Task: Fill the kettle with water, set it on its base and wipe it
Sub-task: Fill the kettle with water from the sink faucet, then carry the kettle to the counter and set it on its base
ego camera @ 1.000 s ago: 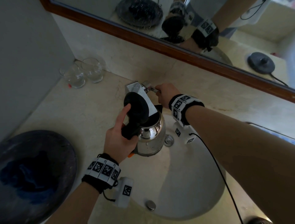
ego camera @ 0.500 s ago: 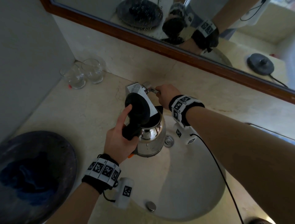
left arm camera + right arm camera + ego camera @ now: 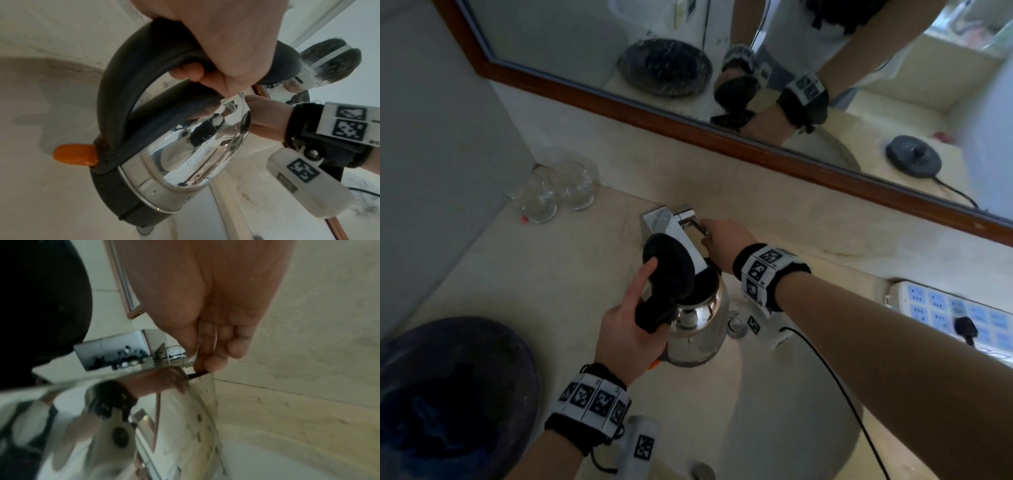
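A shiny steel kettle (image 3: 697, 330) with a black handle and its black lid (image 3: 669, 269) flipped open hangs over the sink basin (image 3: 784, 411), its mouth under the chrome tap (image 3: 671, 226). My left hand (image 3: 630, 329) grips the kettle handle (image 3: 131, 68), thumb up against the lid. An orange switch (image 3: 75, 154) sticks out at the handle's foot. My right hand (image 3: 722, 240) pinches the tap lever (image 3: 180, 356) at the tap's right side. The kettle's black base shows only as a mirror reflection (image 3: 912, 156). Whether water is running is not visible.
Two upturned glasses (image 3: 558, 192) stand in the back left corner of the beige counter. A dark round tray with a blue cloth (image 3: 441, 404) sits at the front left. A white power strip (image 3: 955, 318) with a black plug lies on the right. A wood-framed mirror (image 3: 722, 140) runs along the wall.
Both hands and the kettle hold nearly the same positions; my left thumb has slid a little higher on the lid. The right hand stays on the lever.
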A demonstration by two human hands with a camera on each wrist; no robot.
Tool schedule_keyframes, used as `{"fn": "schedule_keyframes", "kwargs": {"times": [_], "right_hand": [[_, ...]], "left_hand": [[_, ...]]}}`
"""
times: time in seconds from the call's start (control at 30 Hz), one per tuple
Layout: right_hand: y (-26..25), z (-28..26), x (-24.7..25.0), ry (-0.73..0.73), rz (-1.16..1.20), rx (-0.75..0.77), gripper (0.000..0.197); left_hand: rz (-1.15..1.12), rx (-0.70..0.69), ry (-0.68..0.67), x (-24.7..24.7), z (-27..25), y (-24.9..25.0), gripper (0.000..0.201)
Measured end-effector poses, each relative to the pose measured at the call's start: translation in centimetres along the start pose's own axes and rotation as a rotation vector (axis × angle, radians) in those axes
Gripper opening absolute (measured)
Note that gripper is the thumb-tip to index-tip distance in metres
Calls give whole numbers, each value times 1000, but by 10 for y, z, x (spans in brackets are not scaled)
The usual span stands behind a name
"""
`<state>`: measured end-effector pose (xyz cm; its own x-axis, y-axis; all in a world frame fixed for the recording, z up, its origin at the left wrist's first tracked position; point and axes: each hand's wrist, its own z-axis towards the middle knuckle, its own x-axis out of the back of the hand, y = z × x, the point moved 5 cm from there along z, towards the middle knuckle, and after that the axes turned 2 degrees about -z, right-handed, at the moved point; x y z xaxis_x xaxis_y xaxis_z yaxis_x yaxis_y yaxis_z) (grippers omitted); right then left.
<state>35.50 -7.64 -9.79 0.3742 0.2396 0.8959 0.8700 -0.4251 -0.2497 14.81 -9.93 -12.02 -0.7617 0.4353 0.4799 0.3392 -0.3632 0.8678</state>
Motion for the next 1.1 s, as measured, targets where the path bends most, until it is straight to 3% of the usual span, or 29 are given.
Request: {"fn": "schedule_keyframes", "kwargs": {"times": [0.17,0.33,0.43,0.7,0.87,1.1], "right_hand": [[39,-25,1,45,214,-64,26],[63,-58,-24,-157,203,-47,39],[63,-71,-36,-189,283,-35,45],[80,-109,-48,-65,535,-178,30],[78,-130,-42,1,585,-174,28],[80,-161,-27,91,620,-188,29]], "left_hand": [[7,-20,-42,0,-5,-2,98],[5,-79,-92,-5,-14,1,109],[9,-114,-117,-9,-21,3,111],[-19,-173,-196,-8,-29,23,88],[43,-266,-297,-7,-34,34,70],[75,-332,-349,-11,-41,54,64]]}}
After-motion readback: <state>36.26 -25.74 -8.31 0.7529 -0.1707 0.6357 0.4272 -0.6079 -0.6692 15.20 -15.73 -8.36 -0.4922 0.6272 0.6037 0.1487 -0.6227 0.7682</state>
